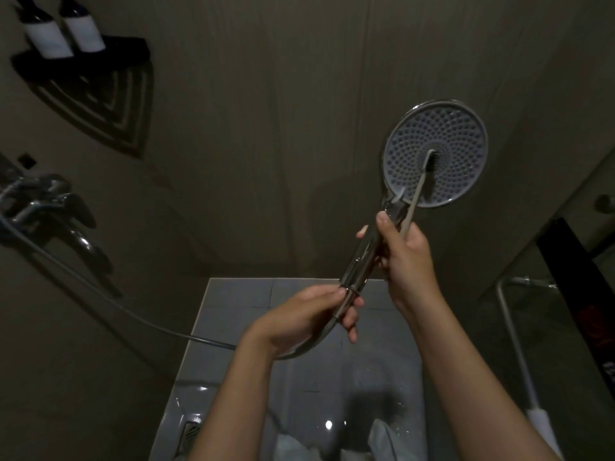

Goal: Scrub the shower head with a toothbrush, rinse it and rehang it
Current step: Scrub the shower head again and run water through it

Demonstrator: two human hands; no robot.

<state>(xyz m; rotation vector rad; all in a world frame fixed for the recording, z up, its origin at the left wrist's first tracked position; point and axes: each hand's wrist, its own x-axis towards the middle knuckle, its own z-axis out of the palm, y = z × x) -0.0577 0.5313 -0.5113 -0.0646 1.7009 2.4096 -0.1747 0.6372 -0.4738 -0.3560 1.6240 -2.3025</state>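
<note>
I've got the chrome tap (50, 207) on my left wall; above it, two white-labelled bottles (85, 33) on a black corner shelf (128, 49); well below it, a floor drain (191, 434).

No readable text — white labels (49, 39) on the bottles (36, 17) are blurred.

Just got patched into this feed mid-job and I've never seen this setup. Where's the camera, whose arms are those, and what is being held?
No machine here: one camera worn on a person's head looks down at their bare hands. The left hand grips the shower head by the bottom of its handle, where the hose joins. The right hand holds a toothbrush, bristles against the nozzle face, its fingers round the handle. A mixer tap and two bottles on a shelf are at left; floor tiles below.
</note>
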